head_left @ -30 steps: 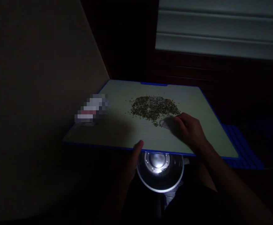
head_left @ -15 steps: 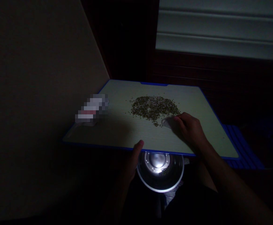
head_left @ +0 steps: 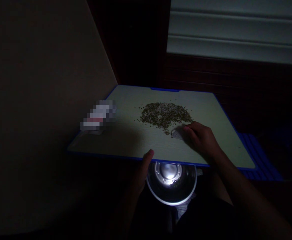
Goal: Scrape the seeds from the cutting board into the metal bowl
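Observation:
A pale board [head_left: 118, 143] with a blue rim bears a spread patch of small greenish-brown grains [head_left: 158, 115]. My right hand [head_left: 203, 136] is closed, pinching a small pale flat piece [head_left: 178, 133] against the board at the near right side of the grains. What kind of piece it is, I cannot make out. At the front edge, the thumb of my left hand [head_left: 146, 166] lies over the blue rim; its other fingers are hidden. A shiny metal bowl [head_left: 172, 202] sits under that edge, a few grains inside it.
A blurred white and red item [head_left: 97, 116] lies on the board's left side. Beside the board rises a large plain surface [head_left: 43, 83] at left. Blue striped material [head_left: 257, 156] shows past the right edge. The surroundings are very dark.
My right hand has shifted slightly left and toward the front edge with the pale piece. My left hand, the board and the bowl have stayed in place.

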A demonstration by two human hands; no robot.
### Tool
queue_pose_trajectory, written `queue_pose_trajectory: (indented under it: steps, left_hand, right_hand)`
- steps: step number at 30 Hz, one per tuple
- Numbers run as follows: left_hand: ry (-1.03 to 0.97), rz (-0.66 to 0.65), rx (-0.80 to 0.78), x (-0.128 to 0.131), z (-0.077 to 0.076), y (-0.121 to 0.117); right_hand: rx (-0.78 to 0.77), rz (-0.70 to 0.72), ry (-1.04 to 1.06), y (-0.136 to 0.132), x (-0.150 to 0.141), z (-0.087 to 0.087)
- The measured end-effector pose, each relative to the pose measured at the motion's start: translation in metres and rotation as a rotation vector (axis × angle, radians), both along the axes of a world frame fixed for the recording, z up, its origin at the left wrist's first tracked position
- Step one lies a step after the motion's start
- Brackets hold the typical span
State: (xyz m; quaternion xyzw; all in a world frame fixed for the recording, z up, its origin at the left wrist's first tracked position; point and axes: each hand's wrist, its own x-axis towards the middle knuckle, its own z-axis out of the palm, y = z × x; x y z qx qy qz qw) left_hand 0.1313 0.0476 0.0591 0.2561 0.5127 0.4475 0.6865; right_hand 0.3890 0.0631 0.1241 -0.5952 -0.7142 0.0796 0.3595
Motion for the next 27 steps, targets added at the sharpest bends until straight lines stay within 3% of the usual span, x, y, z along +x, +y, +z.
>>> queue_pose_trajectory:
  steps: [12,27]
  left_hand:
    - [0.062,0.028,0.022,-0.0001,0.0013,0.0012]
    - [0.051,0.002,0.065,0.0011,0.0026,0.0012]
  right_hand:
    - [-0.039,0.144,-0.047,-0.0013,-0.0016,0.0008]
    - [-0.156,0.438,0.024,-0.0069,-0.0055,0.0067]
